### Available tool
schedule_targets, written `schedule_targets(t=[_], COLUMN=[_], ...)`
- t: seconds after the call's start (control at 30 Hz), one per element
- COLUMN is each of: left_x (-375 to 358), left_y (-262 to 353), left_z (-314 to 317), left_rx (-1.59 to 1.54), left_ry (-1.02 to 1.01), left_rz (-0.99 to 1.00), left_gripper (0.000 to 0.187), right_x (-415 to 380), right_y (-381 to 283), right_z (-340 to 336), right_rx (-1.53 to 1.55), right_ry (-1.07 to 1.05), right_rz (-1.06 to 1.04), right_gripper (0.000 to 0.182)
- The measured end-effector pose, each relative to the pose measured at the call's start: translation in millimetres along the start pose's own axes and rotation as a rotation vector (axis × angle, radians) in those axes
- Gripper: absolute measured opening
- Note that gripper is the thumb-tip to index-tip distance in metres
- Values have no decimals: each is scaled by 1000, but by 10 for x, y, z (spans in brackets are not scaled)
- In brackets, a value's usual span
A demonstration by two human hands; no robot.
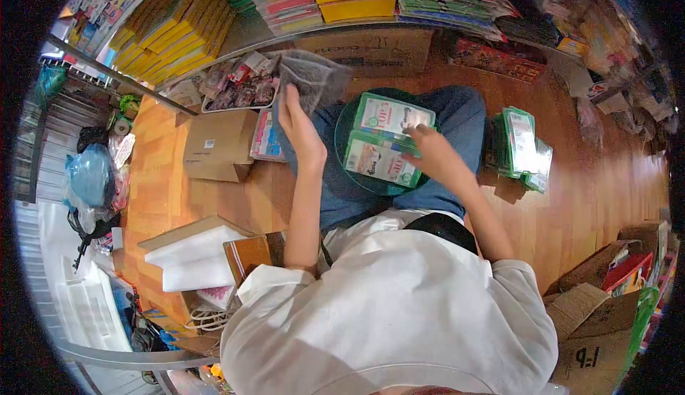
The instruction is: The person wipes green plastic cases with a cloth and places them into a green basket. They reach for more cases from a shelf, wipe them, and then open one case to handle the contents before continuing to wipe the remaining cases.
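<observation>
My left hand (302,132) is raised at the left of my lap, holding a dark, see-through plastic packet (320,79) that is blurred by motion. On my lap rests a round dark green tray or stool top (344,125). Two flat green-edged packs with white printed labels lie on it, an upper pack (389,115) and a lower pack (376,161). Over their right side is my right hand (434,151), thumb and fingers apart, the fingertips at the labels. Whether they press on the packs is hard to see.
A stack of similar green packs (517,142) stands on the wooden floor to the right. On the left are a cardboard box (217,147) and a tray of small packets (239,88). A shelf (285,36) with stacked goods runs across the front. More cartons (596,338) sit at lower right.
</observation>
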State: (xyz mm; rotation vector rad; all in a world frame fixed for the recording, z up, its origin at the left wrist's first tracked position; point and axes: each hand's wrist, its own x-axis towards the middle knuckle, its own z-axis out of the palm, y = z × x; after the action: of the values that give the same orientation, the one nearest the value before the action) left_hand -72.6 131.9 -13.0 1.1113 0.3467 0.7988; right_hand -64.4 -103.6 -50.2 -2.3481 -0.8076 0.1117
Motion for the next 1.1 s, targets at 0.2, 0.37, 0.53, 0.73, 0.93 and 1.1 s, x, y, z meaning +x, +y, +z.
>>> schedule_targets(t=[0.2, 0.37, 0.53, 0.73, 0.93, 1.1], left_x=[-378, -701, -832, -1358, -847, -1066], left_y=[-75, -172, 13, -19, 84, 99], left_z=[-335, -449, -319, 157, 369, 350], left_rx=[58, 202, 415, 855, 1138, 1078], left_ry=[83, 154, -404, -1073, -783, -921], left_rz=[-191, -243, 386, 744, 829, 757], left_gripper=[56, 56, 48, 51, 55, 53], right_x=[-113, -118, -144, -41, -295, -264], right_y=[130, 136, -93, 169, -7, -205], right_z=[247, 191, 13, 161, 230, 62], right_rx=[-203, 296, 1012, 2313, 2528, 2031], right_ry=[150, -227, -86, -446, -208, 145], right_rz=[-82, -230, 205, -223, 195, 349], right_gripper=[48, 42, 44, 50, 50, 52])
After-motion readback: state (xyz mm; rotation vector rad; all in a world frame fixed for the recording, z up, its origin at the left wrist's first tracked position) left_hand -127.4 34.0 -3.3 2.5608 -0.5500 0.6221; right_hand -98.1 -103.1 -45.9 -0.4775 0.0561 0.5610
